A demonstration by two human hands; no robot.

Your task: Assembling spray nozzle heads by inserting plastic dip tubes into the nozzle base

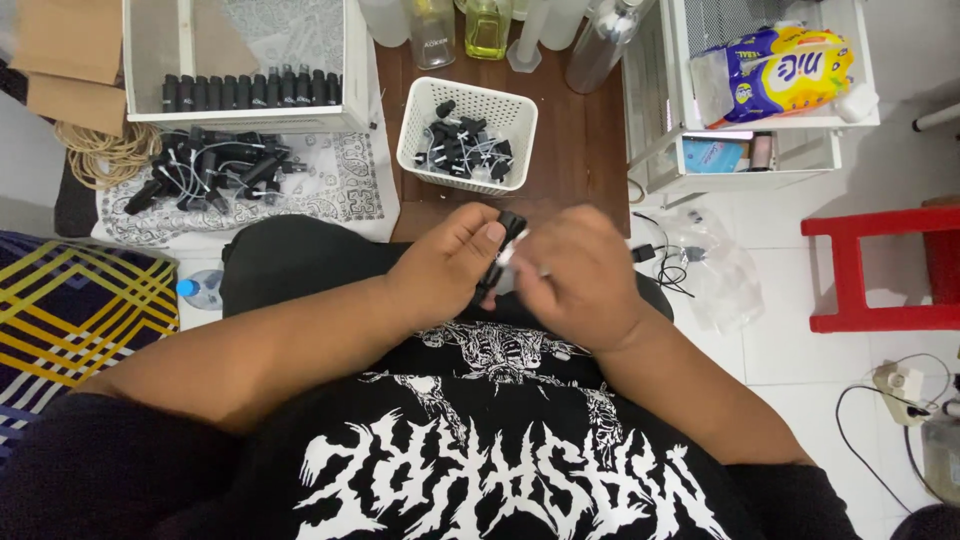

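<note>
Looking straight down over a black printed shirt [500, 470] here, both hands meeting dead centre. Left hand [450, 265] curled snug around a small black bottle [505, 245], thumb pressed along its side, top end of the bottle poking out toward 12 o'clock. Right hand [580, 275] closed in from 3 o'clock, fingers bunched against the same bottle, pinching something small and whitish, too blurred to make out what. So: both grips narrow, both on that one bottle, held in the air just above the lap. Up at 12 o'clock from the hands, a white slotted basket [470, 130] on a dark wooden table [585, 140], loaded with black sprayer tops. Over at 10 o'clock, a loose heap of black bottles [215, 170] with thin white tubes lying on a patterned cloth [340, 185], and behind it a white crate [240, 65] with a neat row of black bottles standing upright. Clear bottles [485, 25] lined up at the very top edge. Red stool [880, 270] out at 3 o'clock, well apart. Yellow-striped fabric [80, 310] at 9 o'clock.
</note>
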